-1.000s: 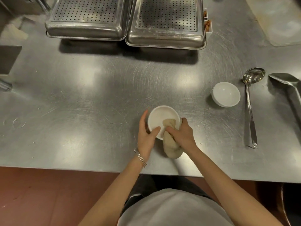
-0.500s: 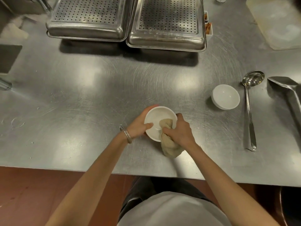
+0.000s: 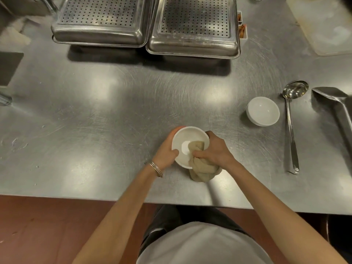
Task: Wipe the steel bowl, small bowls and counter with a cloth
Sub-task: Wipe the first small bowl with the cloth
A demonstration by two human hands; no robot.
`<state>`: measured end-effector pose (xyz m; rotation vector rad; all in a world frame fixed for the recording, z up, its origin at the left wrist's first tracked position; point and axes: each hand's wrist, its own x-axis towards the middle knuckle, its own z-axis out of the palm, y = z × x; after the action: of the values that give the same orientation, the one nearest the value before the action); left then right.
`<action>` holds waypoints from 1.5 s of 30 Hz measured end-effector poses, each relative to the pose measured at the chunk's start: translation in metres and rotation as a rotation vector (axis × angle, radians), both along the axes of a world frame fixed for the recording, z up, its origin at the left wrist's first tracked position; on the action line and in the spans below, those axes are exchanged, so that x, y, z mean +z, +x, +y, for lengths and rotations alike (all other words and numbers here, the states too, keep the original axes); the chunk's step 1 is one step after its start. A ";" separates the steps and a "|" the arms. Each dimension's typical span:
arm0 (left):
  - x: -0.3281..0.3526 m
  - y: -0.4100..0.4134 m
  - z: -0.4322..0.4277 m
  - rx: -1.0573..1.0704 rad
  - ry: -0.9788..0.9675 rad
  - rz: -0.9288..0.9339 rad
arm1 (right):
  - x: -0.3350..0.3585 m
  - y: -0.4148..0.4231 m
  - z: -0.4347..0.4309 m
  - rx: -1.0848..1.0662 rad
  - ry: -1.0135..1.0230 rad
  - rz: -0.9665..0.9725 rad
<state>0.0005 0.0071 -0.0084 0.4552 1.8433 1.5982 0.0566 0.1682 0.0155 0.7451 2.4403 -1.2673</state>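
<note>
A small white bowl (image 3: 185,139) is tilted toward me above the steel counter (image 3: 99,119). My left hand (image 3: 166,151) grips its left side, thumb over the near rim and fingers behind. My right hand (image 3: 214,150) holds a bunched beige cloth (image 3: 202,169) and presses part of it into the bowl's right inner wall. The rest of the cloth hangs below my right hand onto the counter. A second small white bowl (image 3: 263,111) stands upright to the right, apart from both hands. No large steel bowl is in view.
Two perforated steel trays (image 3: 101,18) (image 3: 193,25) lie upside down at the back. A steel ladle (image 3: 290,121) and a flat steel scoop (image 3: 335,107) lie at the right. A pale cutting board (image 3: 327,21) sits at the back right. The counter's front edge runs close to my body.
My left hand has shifted from the bowl's near-left rim round to its left side, and the bowl has turned and tipped a little. The cloth has slid to the bowl's right inner wall.
</note>
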 end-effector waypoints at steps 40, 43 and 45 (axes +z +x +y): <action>-0.011 0.032 0.029 0.623 0.008 -0.244 | -0.014 0.022 -0.006 -0.200 -0.328 0.069; -0.007 0.023 0.020 0.411 -0.048 -0.095 | -0.009 0.022 0.012 -0.033 -0.242 0.028; -0.004 0.017 0.017 0.330 -0.057 -0.046 | -0.005 0.023 0.023 0.003 -0.257 0.023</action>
<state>0.0172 0.0240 -0.0122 0.0886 2.0007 1.7454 0.0800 0.1909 0.0110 0.6582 2.2348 -1.5573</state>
